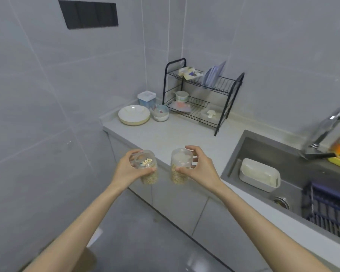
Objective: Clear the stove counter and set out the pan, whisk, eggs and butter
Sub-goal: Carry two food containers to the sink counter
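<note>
While both forearms reach forward, the left hand (126, 169) grips the left jar (148, 173), clear plastic and part full of pale flakes, with fingers and thumb curled round its lid end. The right hand (198, 169) grips the right jar (179, 173) likewise. Both jars are held roughly upright in the air, near each other but apart, at the front edge of the grey worktop (185, 134); stacked plates (134, 114), bowls (161, 112) and a black dish rack (202, 95) stand at its back, and the sink (263, 146) lies to the right.
</note>
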A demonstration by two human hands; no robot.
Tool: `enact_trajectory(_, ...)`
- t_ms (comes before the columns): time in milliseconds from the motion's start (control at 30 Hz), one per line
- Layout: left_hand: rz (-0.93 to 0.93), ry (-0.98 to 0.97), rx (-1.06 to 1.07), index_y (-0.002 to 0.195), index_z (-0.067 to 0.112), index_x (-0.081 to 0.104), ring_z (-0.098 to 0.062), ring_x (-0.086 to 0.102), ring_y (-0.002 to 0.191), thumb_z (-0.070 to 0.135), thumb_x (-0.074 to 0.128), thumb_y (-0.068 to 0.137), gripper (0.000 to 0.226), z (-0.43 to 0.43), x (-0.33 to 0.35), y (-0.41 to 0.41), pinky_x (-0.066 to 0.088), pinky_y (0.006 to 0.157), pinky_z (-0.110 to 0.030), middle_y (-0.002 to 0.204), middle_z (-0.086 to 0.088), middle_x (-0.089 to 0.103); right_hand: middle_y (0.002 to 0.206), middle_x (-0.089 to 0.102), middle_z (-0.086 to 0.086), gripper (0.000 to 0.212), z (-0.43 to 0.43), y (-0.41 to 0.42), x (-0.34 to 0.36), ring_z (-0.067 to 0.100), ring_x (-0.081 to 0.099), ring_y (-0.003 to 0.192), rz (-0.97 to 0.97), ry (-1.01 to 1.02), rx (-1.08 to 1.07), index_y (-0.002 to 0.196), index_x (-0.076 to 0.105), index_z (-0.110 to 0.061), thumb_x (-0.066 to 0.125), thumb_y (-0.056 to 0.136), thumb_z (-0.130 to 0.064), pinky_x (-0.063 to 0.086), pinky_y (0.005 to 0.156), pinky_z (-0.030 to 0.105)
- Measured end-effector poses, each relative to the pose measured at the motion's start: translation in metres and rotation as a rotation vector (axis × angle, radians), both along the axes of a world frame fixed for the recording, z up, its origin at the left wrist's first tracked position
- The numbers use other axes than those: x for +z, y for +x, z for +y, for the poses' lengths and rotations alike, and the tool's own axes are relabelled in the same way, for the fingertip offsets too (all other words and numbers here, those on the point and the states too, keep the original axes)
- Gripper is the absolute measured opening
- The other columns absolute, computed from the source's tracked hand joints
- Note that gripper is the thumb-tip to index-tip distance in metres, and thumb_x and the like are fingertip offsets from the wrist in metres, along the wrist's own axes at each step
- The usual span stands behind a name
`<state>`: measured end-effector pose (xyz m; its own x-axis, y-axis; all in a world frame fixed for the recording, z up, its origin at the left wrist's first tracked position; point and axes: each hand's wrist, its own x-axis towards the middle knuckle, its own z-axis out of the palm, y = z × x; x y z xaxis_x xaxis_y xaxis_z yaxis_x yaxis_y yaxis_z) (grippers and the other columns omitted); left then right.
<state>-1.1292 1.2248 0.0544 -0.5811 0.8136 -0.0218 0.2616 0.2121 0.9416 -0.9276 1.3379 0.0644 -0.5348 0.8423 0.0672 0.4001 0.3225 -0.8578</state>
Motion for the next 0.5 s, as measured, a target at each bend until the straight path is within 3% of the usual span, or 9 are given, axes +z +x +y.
enact_trajectory(167, 0.004, -0.039, -0.012, 0.109, 0.032, 0.053, -0.007, 0.061, 0.100, 0.036, 0.093, 0.047, 0.074, 0.076, 0.002, -0.072, 0.052, 0.083, -0.025, 0.113, 0.006, 0.064, 0.124, 0.058, -0.004, 0.077, 0.070, -0.061, 0.000, 0.017, 0.056, 0.104, -0.002, -0.006, -0.047, 0.131, 0.046, -0.026, 0.085, 0.065, -0.029, 0.050, 0.092, 0.038)
enact_trajectory(367, 0.039, -0.065, -0.060, 0.110, 0.032, 0.052, -0.014, 0.061, 0.103, 0.030, 0.092, 0.054, 0.069, 0.180, -0.013, -0.125, 0.053, 0.089, -0.038, 0.115, 0.005, 0.063, 0.124, 0.058, -0.002, 0.076, 0.166, -0.122, -0.021, 0.020, 0.056, 0.104, -0.020, -0.017, -0.116, 0.131, 0.045, -0.025, 0.083, 0.066, -0.026, 0.050, 0.090, 0.037)
enact_trajectory(500, 0.093, -0.110, -0.108, 0.110, 0.031, 0.046, -0.011, 0.060, 0.098, 0.028, 0.090, 0.057, 0.069, 0.248, -0.031, -0.158, 0.050, 0.083, -0.029, 0.114, 0.007, 0.060, 0.122, 0.058, 0.000, 0.079, 0.231, -0.162, -0.043, 0.021, 0.056, 0.105, -0.040, -0.052, -0.167, 0.130, 0.045, -0.026, 0.083, 0.061, -0.021, 0.050, 0.092, 0.040)
